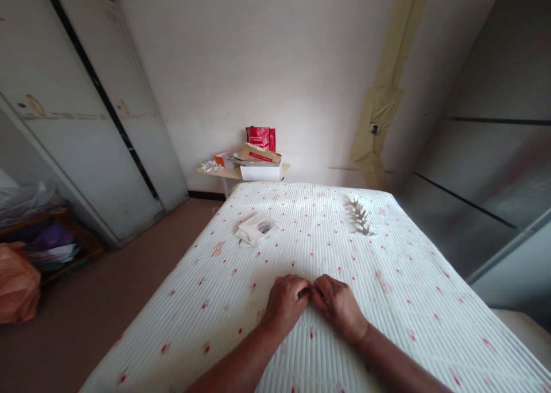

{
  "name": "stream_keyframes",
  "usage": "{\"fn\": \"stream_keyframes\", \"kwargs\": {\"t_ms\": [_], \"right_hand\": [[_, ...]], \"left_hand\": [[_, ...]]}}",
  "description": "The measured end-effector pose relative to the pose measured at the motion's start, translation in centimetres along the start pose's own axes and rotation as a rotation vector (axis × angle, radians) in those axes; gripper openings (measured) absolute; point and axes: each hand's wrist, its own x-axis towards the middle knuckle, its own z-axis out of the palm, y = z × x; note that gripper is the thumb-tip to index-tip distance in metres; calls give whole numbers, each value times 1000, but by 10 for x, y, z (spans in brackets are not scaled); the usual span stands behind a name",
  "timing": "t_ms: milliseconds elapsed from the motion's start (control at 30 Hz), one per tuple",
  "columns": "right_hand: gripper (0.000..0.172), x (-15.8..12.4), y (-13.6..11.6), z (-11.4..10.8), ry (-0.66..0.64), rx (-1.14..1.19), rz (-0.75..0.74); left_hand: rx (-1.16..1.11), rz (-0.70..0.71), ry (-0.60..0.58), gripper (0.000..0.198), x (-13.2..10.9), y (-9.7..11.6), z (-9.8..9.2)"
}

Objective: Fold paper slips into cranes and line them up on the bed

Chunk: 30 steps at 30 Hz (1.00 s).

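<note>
My left hand (287, 297) and my right hand (338, 302) meet over the middle of the bed, fingers curled and fingertips pressed together. Whatever is between the fingers, if anything, is hidden by them. Beyond my left hand lies a loose stack of printed paper sheets (257, 229), fanned a little, with a dark picture on the top one. Farther off to the right, several small folded paper figures (360, 214) with pointed tips stand in a row. Neither hand touches the sheets or the figures.
Under my hands is a white quilted bed cover (318, 358) with red dots. Behind the bed, a small table (232, 174) bears a white box (260, 172), cardboard, a red bag (259, 136) and white scraps. Cabinets (86, 112) stand left, an orange bag (17, 281) below.
</note>
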Motion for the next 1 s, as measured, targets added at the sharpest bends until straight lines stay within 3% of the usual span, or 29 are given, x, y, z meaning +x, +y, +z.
{"fn": "stream_keyframes", "kwargs": {"t_ms": [100,233,533,1000], "right_hand": [[28,-2,4,-10,1,112,73],[32,-4,11,-20,140,171,199],[21,-3,1,-12,29,-4,-12],[22,0,-3,0,-15,-39,43]], "left_hand": [[-16,7,16,12,0,0,0],[-45,30,20,11,0,1,-1],[-4,3,-2,15,-1,1,-2],[7,23,18,17,0,1,-1]]}}
